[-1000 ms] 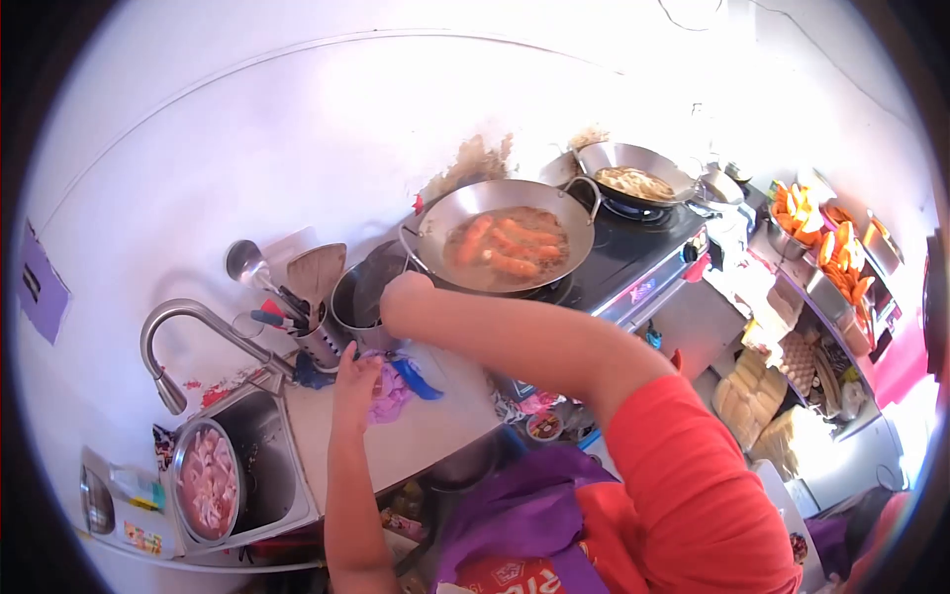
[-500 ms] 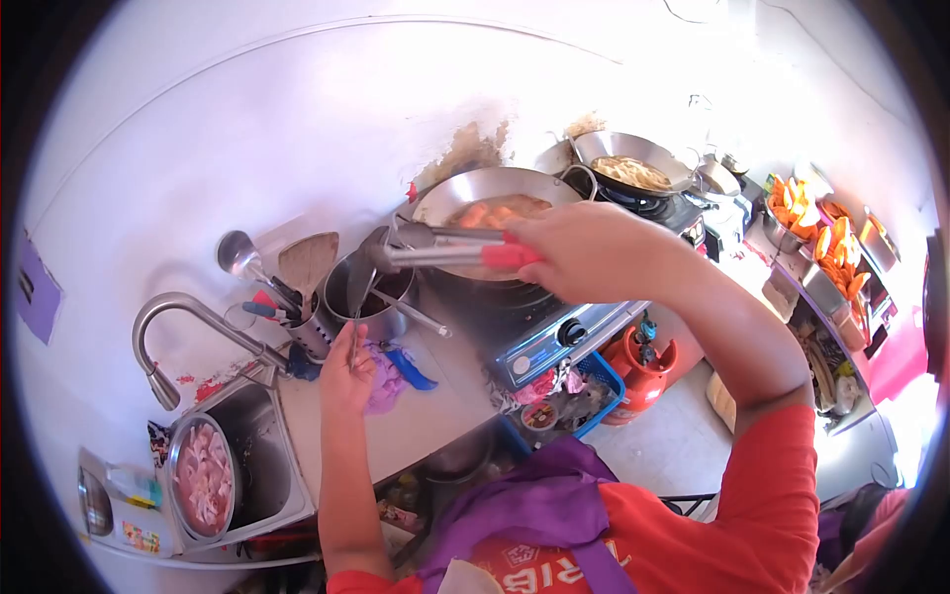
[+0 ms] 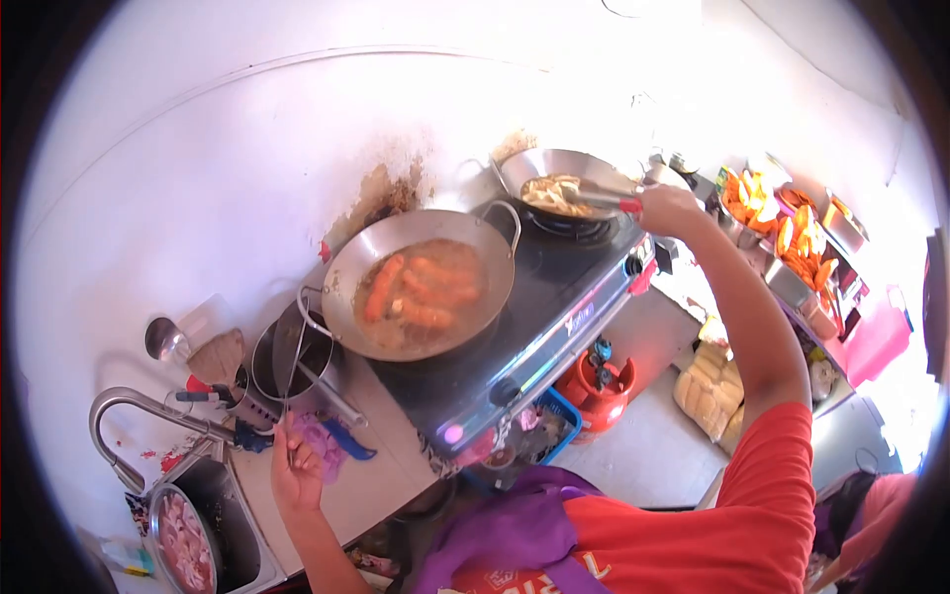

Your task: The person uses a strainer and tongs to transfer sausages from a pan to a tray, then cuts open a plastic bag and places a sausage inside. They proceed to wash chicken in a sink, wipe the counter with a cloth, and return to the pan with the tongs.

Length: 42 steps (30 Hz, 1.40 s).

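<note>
My right hand (image 3: 668,210) is closed round the red-handled tongs (image 3: 606,200), whose tips reach into the far wok (image 3: 594,165) over pale frying pieces (image 3: 554,193). Near the counter's left part, my left hand (image 3: 295,467) is closed on the thin handle of a ladle or strainer (image 3: 288,346); its head is over a steel pot (image 3: 259,368). Between the hands, a large wok (image 3: 346,272) holds orange-red pieces (image 3: 427,293) in bubbling oil. Both woks rest on a gas stove (image 3: 534,342).
A sink (image 3: 242,530) with a bowl of raw meat (image 3: 188,544) is at lower left. An orange gas cylinder (image 3: 597,394) and bagged bread (image 3: 708,391) are below the stove. Orange food (image 3: 804,247) fills trays at right. Another person's sleeve (image 3: 876,525) shows at lower right.
My right hand has carried the tongs from beside the near wok to the far wok. The view has shifted, bringing the near wok's contents into full sight. My left hand still holds the thin handle.
</note>
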Each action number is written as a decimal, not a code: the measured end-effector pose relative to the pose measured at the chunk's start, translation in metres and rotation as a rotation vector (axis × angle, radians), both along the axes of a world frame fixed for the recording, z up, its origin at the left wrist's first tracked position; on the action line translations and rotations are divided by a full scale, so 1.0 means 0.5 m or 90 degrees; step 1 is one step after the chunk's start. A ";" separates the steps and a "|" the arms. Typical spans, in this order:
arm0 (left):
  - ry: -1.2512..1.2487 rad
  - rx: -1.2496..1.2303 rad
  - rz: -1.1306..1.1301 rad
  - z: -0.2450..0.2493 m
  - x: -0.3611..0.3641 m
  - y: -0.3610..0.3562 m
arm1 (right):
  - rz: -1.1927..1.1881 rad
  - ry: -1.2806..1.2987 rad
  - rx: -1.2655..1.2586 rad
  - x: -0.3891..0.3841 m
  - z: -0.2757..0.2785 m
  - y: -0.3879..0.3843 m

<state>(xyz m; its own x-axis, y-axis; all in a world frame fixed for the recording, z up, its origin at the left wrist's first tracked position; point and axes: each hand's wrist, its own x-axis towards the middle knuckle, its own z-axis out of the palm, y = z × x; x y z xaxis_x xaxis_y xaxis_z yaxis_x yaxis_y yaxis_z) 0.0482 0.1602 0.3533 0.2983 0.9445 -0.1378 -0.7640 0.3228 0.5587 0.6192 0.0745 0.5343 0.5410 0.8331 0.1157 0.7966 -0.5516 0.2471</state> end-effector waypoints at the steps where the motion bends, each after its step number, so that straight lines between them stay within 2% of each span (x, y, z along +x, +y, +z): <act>1: 0.001 -0.006 0.015 0.008 0.010 -0.006 | -0.018 0.006 -0.071 0.023 -0.005 0.024; 4: 0.012 -0.009 0.055 0.005 0.033 -0.011 | 0.008 -0.006 -0.136 0.064 -0.021 0.090; 7: 0.028 -0.004 0.080 0.005 0.051 -0.011 | 0.000 0.052 -0.064 0.147 -0.068 0.174; 10: 0.052 0.005 0.095 0.008 0.069 -0.020 | 0.000 0.100 -0.089 0.202 -0.073 0.222; 17: 0.120 0.000 0.167 0.010 0.097 -0.020 | 0.088 0.066 -0.041 0.242 0.019 0.146; 20: 0.129 0.010 0.177 0.010 0.106 -0.015 | 0.040 0.082 -0.113 0.283 -0.013 0.178; 22: 0.128 0.012 0.175 0.012 0.116 -0.012 | 0.085 0.167 -0.089 0.321 -0.068 0.201; 25: 0.126 0.002 0.185 0.015 0.122 -0.010 | 0.112 0.209 -0.138 0.300 -0.071 0.207; 31: 0.162 0.001 0.200 0.026 0.133 -0.016 | 0.149 0.137 -0.194 0.257 0.045 0.101; 34: 0.154 0.006 0.193 0.015 0.130 -0.016 | 0.097 0.096 -0.186 0.273 -0.007 0.132; 37: 0.145 0.008 0.178 0.007 0.125 -0.017 | 0.071 0.161 -0.124 0.260 -0.064 0.176; 42: 0.174 0.017 0.175 0.024 0.126 -0.018 | 0.106 0.107 -0.070 0.205 0.015 0.144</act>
<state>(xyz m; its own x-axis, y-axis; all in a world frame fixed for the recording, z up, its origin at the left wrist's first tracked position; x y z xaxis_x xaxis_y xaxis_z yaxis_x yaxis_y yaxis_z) 0.1113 0.1513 0.3654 -0.0112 0.9885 -0.1511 -0.6422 0.1087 0.7588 0.7217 0.1463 0.5417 0.3999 0.9145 -0.0610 0.9090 -0.3872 0.1544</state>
